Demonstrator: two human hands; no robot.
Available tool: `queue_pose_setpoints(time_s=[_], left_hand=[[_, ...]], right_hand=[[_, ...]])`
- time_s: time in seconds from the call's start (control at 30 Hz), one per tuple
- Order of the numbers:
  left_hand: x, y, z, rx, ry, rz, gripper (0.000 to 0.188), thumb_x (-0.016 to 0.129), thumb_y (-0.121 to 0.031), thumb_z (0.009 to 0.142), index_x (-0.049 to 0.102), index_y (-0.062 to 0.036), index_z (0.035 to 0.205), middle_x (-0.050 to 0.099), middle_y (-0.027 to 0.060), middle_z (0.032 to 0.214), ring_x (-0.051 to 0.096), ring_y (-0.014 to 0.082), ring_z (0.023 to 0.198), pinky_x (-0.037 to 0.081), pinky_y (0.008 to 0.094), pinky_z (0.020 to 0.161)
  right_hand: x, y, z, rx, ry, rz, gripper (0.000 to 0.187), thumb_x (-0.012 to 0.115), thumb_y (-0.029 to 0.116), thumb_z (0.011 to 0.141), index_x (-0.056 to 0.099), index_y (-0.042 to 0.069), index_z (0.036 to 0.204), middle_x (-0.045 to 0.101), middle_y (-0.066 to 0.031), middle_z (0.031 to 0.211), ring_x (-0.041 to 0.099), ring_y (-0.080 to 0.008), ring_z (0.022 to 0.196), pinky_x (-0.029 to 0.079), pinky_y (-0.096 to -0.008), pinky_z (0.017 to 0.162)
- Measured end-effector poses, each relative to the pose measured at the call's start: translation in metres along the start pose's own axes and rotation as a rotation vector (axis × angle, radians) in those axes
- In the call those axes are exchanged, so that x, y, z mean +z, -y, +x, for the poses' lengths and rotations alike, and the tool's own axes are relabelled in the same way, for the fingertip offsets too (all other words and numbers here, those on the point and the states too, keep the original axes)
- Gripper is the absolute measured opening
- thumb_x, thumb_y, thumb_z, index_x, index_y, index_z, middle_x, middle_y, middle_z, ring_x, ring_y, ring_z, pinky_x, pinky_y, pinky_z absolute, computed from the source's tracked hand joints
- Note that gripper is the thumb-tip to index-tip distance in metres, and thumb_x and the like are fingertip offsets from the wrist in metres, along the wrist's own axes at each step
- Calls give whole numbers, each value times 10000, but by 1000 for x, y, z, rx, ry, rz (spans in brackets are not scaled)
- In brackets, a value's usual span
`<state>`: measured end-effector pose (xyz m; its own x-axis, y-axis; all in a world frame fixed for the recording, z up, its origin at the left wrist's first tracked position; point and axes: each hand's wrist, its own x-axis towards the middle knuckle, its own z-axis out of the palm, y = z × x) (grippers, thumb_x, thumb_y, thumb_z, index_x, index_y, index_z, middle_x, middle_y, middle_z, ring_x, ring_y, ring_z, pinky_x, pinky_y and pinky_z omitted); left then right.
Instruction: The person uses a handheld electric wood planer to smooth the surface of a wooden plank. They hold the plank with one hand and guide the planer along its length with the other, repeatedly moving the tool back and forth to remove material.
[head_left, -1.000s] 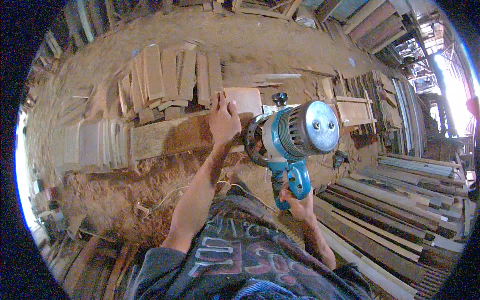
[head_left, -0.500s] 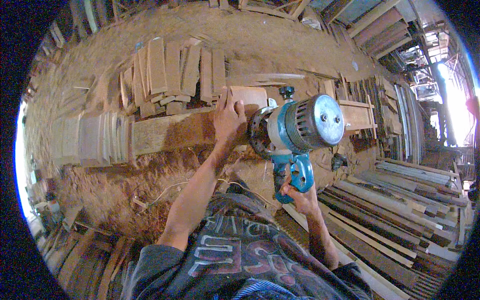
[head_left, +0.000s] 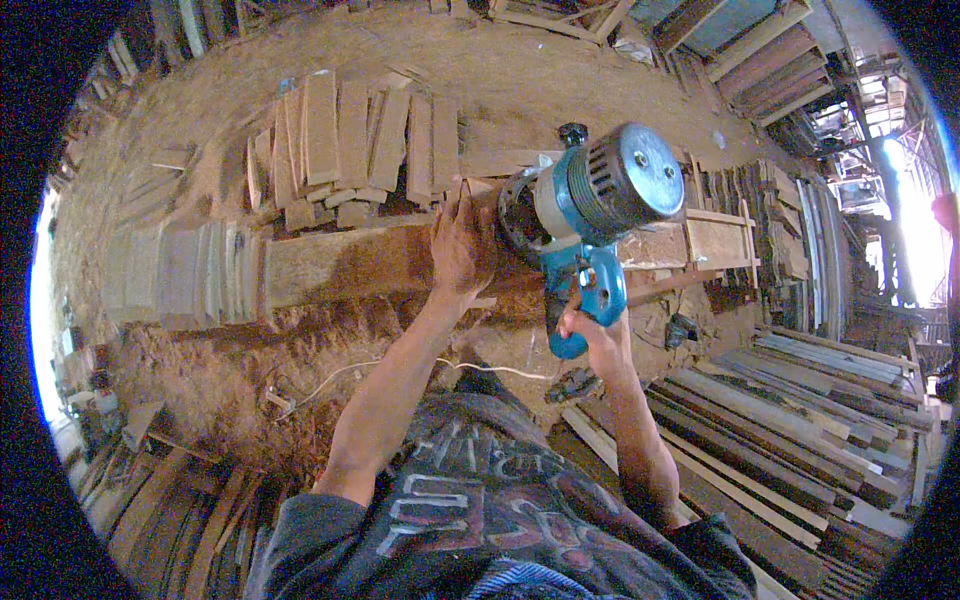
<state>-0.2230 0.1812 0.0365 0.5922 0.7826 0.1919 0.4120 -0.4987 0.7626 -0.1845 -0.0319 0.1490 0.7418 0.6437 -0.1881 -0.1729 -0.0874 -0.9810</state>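
Behind our bare left hand (head_left: 463,245) and bare right hand (head_left: 600,340), we wear a faded charcoal T-shirt (head_left: 505,490), its short sleeves (head_left: 312,535) ending well back from both, with large worn print (head_left: 430,513) in dull red and pale grey across the chest, and, farthest from the hands, a blue striped cloth (head_left: 530,582).

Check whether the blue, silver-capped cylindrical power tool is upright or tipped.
Tipped: the power tool has its silver cap rightward, its black ring base leftward.

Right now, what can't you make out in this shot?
Head view, all four:
Power tool: far end, hidden by its own body.
Wood piece: mostly covered by the left hand and tool.
Right hand: partly hidden by the handle.
Red shape: cut off by the right rim.
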Motion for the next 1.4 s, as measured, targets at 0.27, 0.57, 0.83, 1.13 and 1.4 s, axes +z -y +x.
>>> queue_pose_setpoints(time_s=[0.27, 0.57, 0.83, 1.13, 1.4], left_hand=[[0, 7, 4, -33, 32, -131, 532, 490, -272, 1025, 434, -12, 1486, 454, 231, 1512, 506, 421, 1316, 420, 481, 1090], [-37, -23, 1, -137, 26, 214, 737, 691, -198, 851, 404, -123, 1526, 468, 201, 1468, 458, 385, 1339, 310, 536, 1131], [-16, -81, -1, 44, 105, 517, 1056, 806, -434, 747, 265, -14, 1550, 456, 239, 1418, 444, 438, 1311, 312, 599, 1100], [-11, -65, 64, 1120, 969, 753, 837, 649, -405, 854, 288, -178, 1575, 528, 119, 1382, 541, 353, 1230, 473, 474, 1003], [-51, -83, 89, 779, 1167, 500, 676, 548, -311, 939, 324, -106, 1543, 441, 156, 1517, 441, 359, 1395, 320, 582, 1157]], right_hand=[[14, -3, 72, -147, -28, 6, 138, 653, 46, 823, 586, 69, 942, 626, -27, 724, 590, -129, 621, 485, -297, 571], [14, 3, 63, -217, -227, 95, 145, 661, 54, 824, 597, 29, 952, 612, -45, 716, 567, -138, 545, 473, -297, 522], [-93, 18, -40, -136, -420, -141, 359, 693, 84, 760, 598, 33, 1103, 620, -26, 759, 565, -125, 569, 482, -295, 520], [-140, -15, -122, -166, -581, -178, 379, 648, 51, 762, 564, -37, 1120, 621, -91, 758, 592, -182, 561, 502, -326, 498], [-88, 15, -148, -1, -538, -4, 387, 739, 135, 747, 600, 16, 1087, 657, -59, 814, 618, -155, 611, 519, -309, 541]])
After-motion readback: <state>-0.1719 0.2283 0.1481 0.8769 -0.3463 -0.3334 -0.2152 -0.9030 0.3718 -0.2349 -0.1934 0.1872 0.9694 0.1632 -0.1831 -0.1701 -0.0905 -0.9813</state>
